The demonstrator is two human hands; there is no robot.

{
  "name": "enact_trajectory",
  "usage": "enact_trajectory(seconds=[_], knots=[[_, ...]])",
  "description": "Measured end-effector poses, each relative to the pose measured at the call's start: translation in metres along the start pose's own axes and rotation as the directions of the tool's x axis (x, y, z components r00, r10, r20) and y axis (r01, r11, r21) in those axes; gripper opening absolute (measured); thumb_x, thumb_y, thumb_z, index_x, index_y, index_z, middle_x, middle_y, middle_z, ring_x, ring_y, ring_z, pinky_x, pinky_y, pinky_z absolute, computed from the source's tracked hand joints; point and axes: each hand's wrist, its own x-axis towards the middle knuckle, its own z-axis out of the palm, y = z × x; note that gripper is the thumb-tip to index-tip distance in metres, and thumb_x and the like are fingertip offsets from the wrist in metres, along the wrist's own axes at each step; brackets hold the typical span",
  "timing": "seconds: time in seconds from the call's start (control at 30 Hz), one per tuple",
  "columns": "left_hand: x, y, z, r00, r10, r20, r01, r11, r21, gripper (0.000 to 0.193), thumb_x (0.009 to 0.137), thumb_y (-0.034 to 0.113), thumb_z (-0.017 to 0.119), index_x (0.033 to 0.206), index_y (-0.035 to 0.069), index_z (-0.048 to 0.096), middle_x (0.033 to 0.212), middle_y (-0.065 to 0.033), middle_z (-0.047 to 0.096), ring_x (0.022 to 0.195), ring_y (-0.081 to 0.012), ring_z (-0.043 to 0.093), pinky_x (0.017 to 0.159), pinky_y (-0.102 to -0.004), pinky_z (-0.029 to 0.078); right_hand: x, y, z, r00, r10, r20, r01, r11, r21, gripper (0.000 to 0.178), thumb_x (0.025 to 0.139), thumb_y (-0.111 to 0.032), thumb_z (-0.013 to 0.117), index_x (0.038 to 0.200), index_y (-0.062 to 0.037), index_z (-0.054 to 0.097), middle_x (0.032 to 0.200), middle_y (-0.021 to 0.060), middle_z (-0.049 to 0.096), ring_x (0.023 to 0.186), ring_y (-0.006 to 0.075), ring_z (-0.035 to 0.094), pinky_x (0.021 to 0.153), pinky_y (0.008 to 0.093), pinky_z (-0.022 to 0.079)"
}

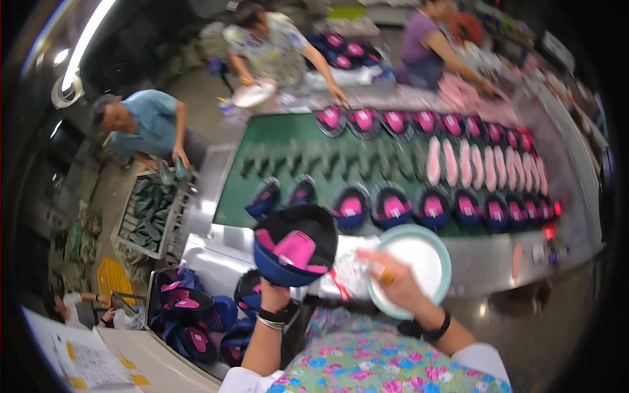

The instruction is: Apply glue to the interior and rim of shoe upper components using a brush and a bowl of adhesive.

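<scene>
My left hand (275,298) holds up a navy shoe upper (288,278) from below; its black lining and bright pink inner flap face up. Over the rim of a pale green bowl (443,281) with white contents hangs my right hand (393,278), a ring on one finger. Its fingers look pinched together, but motion smears the tips, and whatever they may hold is not clear. Under the left forearm, a box (154,298) is heaped with more blue and pink shoe uppers (187,298).
Across the green conveyor belt (229,203) lie rows of shoe uppers (394,208), dark green foot-shaped forms (327,160) and pink soles (465,164). Co-workers stand across the belt and at left, where a crate (160,252) of green forms sits. A metal ledge (485,255) edges the belt.
</scene>
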Motion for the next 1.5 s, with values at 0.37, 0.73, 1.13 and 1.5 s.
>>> enact_trajectory(seconds=[0.37, 0.73, 1.13, 1.5], knots=[[-0.109, 0.010, 0.043, 0.816, -0.535, 0.218, 0.069, 0.465, 0.883, 0.035, 0.081, 0.002, 0.061, 0.115, 0.006, 0.052, 0.104, -0.0084, 0.061, 0.096, -0.0207, 0.060, 0.084, -0.0304, 0.048, -0.135, 0.157, -0.079, 0.498, 0.678, -0.541, -0.799, 0.602, 0.019, 0.033, 0.079, -0.033, 0.068, 0.080, 0.0005, 0.067, 0.071, 0.0195, 0.062, 0.063, 0.0324, 0.062, 0.060, 0.0386, 0.048], [-0.085, -0.059, 0.061, 0.748, -0.646, 0.151, 0.519, 0.712, 0.474, 0.033, 0.081, -0.002, 0.058, 0.113, 0.003, 0.051, 0.102, -0.0085, 0.061, 0.095, -0.0192, 0.060, 0.085, -0.0304, 0.048, -0.160, 0.185, -0.033, 0.629, 0.592, -0.504, -0.734, 0.666, -0.134, 0.018, 0.074, -0.010, 0.071, 0.089, -0.0011, 0.069, 0.086, 0.0180, 0.066, 0.077, 0.0311, 0.065, 0.072, 0.0351, 0.051], [-0.058, -0.084, 0.105, 0.767, -0.555, 0.322, 0.428, 0.816, 0.389, 0.025, 0.088, -0.004, 0.050, 0.113, 0.002, 0.051, 0.101, -0.0035, 0.058, 0.091, -0.0120, 0.057, 0.080, -0.0265, 0.048, -0.092, 0.094, -0.034, 0.796, 0.468, -0.383, -0.444, 0.883, 0.155, 0.021, 0.073, -0.010, 0.073, 0.093, -0.0038, 0.070, 0.083, 0.0103, 0.069, 0.075, 0.0178, 0.065, 0.071, 0.0266, 0.050], [-0.049, -0.080, 0.093, 0.837, -0.532, 0.128, 0.525, 0.847, 0.084, 0.026, 0.084, -0.002, 0.057, 0.109, 0.002, 0.051, 0.097, -0.0047, 0.056, 0.094, -0.0145, 0.057, 0.081, -0.0269, 0.047, -0.120, 0.075, -0.022, 0.768, 0.430, -0.474, -0.564, 0.805, -0.185, 0.019, 0.076, -0.018, 0.071, 0.073, -0.0005, 0.064, 0.068, 0.0138, 0.065, 0.058, 0.0266, 0.062, 0.055, 0.0327, 0.048]])
